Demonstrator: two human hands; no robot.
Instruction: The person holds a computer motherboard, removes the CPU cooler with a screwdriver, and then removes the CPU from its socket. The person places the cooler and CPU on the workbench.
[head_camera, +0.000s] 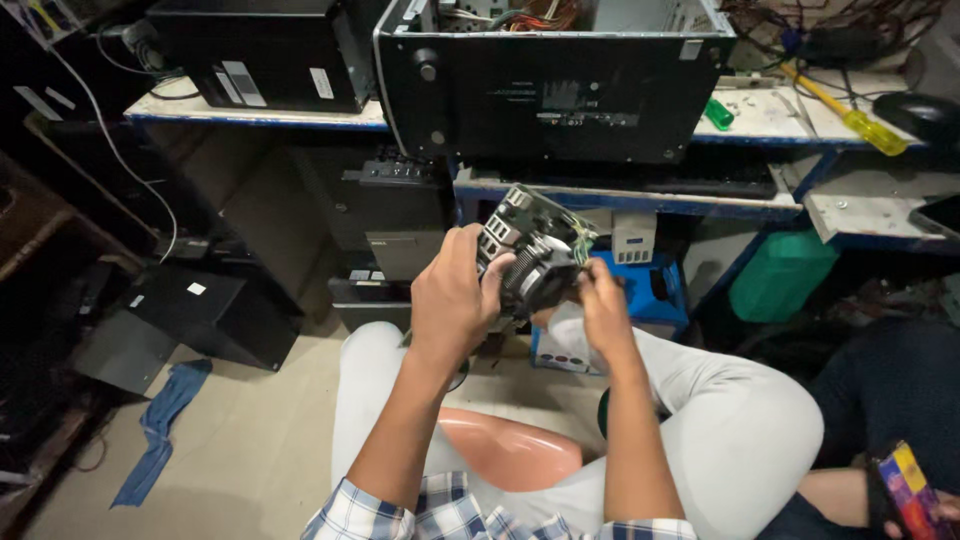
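Left hand clamped on the green circuit board with black round cooler fan; right hand pinching its edge; steady the board, work gently.

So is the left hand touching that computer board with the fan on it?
Touching. The head view shows the left hand with its fingers wrapped over the edge of the circuit board with the fan, with no gap between them.

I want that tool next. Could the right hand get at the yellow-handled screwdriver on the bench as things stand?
Probably not at once: the right hand grips the motherboard, and the yellow-handled screwdriver lies far up the bench; nothing blocks it.
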